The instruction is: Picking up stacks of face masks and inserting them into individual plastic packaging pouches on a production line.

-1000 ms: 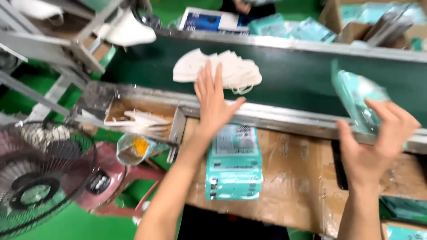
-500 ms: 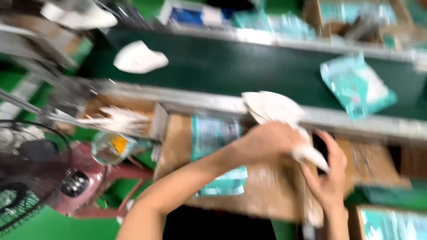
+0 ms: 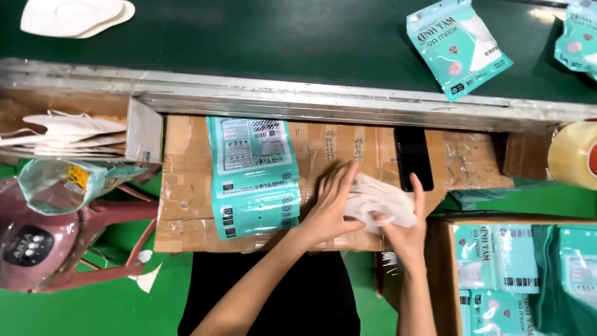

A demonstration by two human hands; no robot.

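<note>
Both my hands press a small stack of white face masks (image 3: 380, 200) onto a cardboard work surface (image 3: 186, 186). My left hand (image 3: 333, 202) holds the stack's left side, fingers spread flat. My right hand (image 3: 404, 227) grips its right end from below. Just left of my hands lies a fanned pile of flat teal mask pouches (image 3: 252, 177). A black phone (image 3: 413, 157) rests on the cardboard right behind the masks.
A green conveyor belt (image 3: 280, 37) runs along the top, carrying loose white masks (image 3: 74, 15) and filled teal pouches (image 3: 457, 45). A tray of white masks (image 3: 68, 134) sits left, a tape roll (image 3: 575, 154) right. A box of filled pouches (image 3: 516, 274) stands at lower right.
My left hand took the white masks off the belt and brought them down to the cardboard. My right hand joined it on the stack. The camera tilted down.
</note>
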